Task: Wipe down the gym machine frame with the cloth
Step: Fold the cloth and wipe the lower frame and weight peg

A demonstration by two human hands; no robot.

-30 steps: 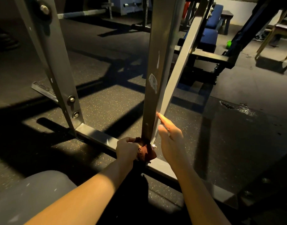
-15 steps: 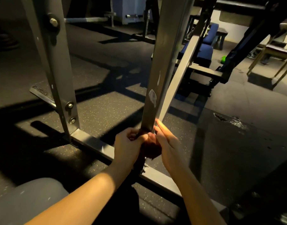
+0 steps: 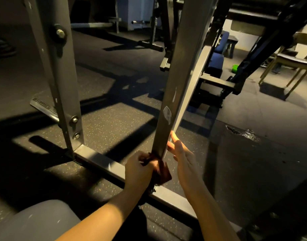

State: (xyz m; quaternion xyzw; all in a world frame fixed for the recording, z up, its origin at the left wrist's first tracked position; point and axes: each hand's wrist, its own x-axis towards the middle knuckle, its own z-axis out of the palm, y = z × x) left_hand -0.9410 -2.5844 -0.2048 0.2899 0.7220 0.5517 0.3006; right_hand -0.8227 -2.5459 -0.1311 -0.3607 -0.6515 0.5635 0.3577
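Your left hand (image 3: pixel 138 171) grips the bunched cloth (image 3: pixel 162 173) low on the frame upright (image 3: pixel 173 94), your right hand (image 3: pixel 184 160) rests straight-fingered against its edge, and the loose cloth could snag on the bolt (image 3: pixel 153 190) below.

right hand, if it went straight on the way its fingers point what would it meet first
The right hand points its straight fingers up along the grey upright post; they look to touch its right edge, beside the pale diagonal brace. So that edge comes first, though depth is unclear.
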